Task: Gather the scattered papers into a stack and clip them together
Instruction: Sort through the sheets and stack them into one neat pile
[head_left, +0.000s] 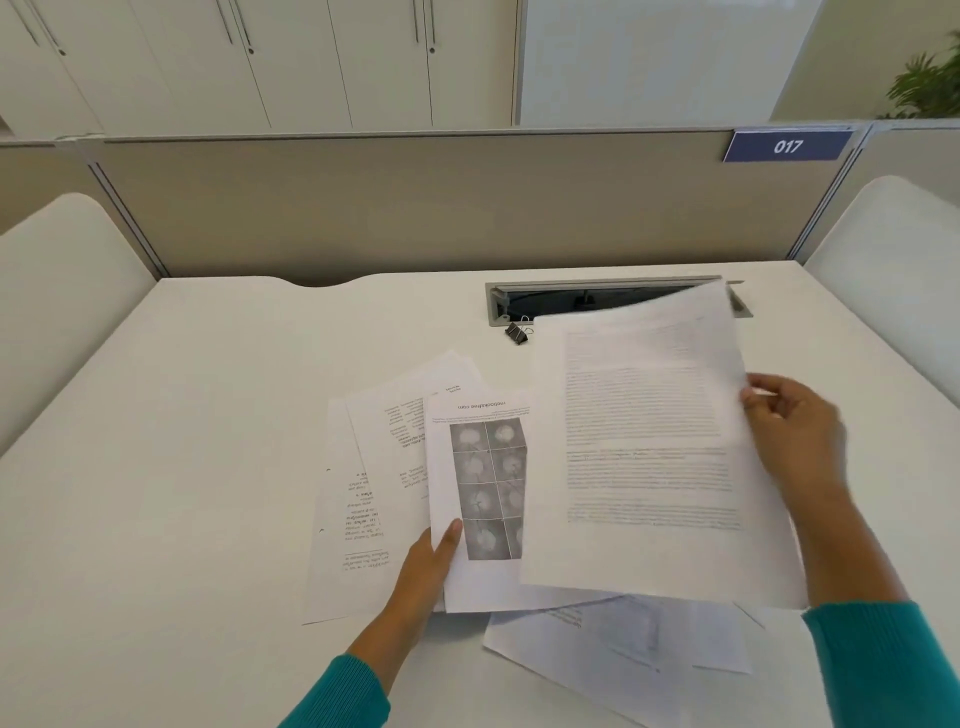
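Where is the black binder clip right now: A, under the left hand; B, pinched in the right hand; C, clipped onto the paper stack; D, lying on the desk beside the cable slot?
D: the binder clip lies loose on the desk, just below the cable slot, clear of both hands.

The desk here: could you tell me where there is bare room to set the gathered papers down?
The desk is bare left of the fanned sheets, and along the back left of the binder clip. The middle and near right are crowded with overlapping papers and both hands.
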